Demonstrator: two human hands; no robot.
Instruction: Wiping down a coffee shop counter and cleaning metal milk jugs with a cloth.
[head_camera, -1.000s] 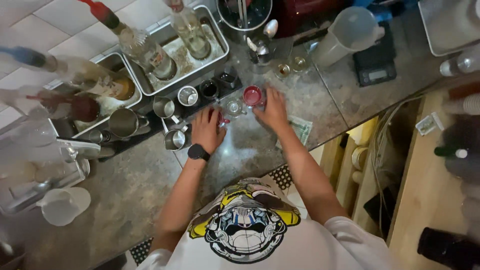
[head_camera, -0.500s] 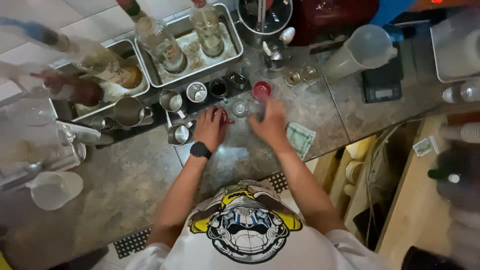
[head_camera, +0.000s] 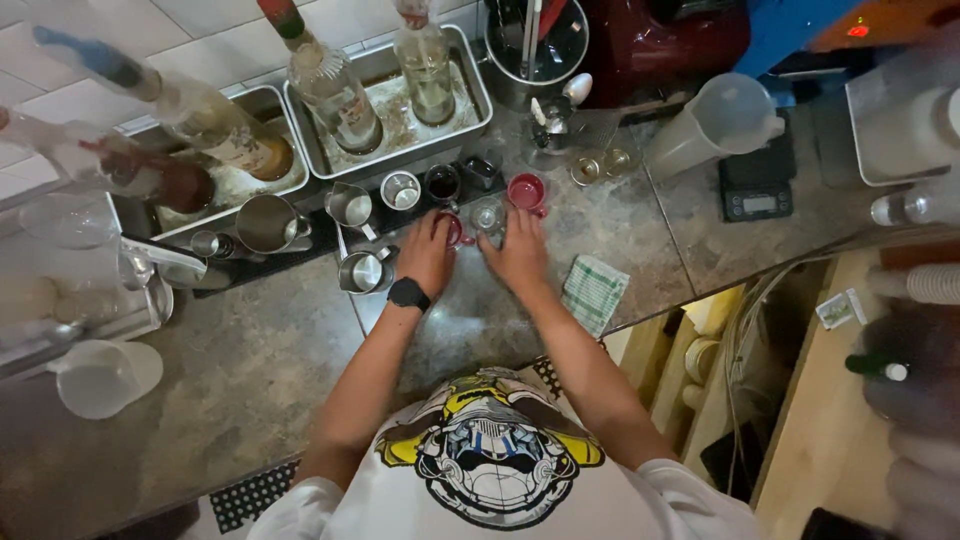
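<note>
L hand (head_camera: 428, 255) fingers clamped on small red cup (head_camera: 455, 230), clear glass (head_camera: 488, 216) btwn hands, R hand (head_camera: 520, 258) fingers loosely apart beside it

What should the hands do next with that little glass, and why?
Probably close both hands around the small clear glass and lift it. The left hand and right hand flank it on the counter, and a small red cup stands just behind.

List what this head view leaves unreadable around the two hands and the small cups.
- Left hand: it covers most of a small red cup; the grip is hidden.
- Right hand: its fingertips near the clear glass are too small to show contact.
- Bottles at left: blurred by motion.
- Scale: its display is too small to read.
- Right edge: stacked cups are blurred and cut off.
</note>
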